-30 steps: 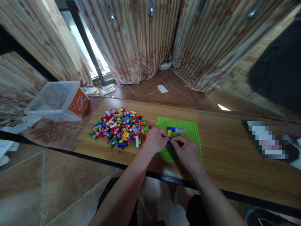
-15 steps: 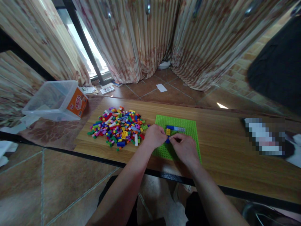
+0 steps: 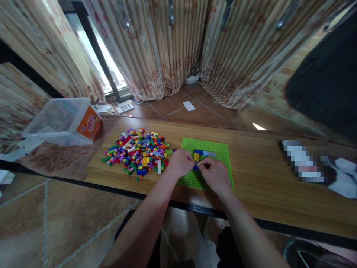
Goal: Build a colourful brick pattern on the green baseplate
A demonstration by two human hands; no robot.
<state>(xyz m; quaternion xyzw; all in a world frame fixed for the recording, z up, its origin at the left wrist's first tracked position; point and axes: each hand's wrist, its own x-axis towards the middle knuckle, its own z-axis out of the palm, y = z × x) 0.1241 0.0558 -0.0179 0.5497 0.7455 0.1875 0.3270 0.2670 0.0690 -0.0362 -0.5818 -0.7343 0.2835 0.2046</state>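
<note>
A bright green baseplate [image 3: 220, 152] lies on the wooden table [image 3: 259, 175]. On it stand a blue brick [image 3: 198, 152] joined to a pale grey-blue brick [image 3: 209, 153], with a yellow brick [image 3: 196, 157] just below. My left hand [image 3: 180, 163] and my right hand [image 3: 214, 175] meet over the plate's left part, fingertips pinched together on a small dark blue brick [image 3: 195, 168] pressed against the plate. A heap of loose coloured bricks [image 3: 138, 152] lies left of the plate, beside my left hand.
A clear plastic tub with an orange label [image 3: 63, 121] stands at the table's far left. A blurred-out object [image 3: 304, 162] and white cloth [image 3: 344, 175] lie at the right. Curtains hang behind; papers lie on the tiled floor. A dark shape fills the upper right.
The view has shifted slightly; both hands stay pinched at the same spot on the plate, the fingertips drawn a little closer together over the dark blue brick.
</note>
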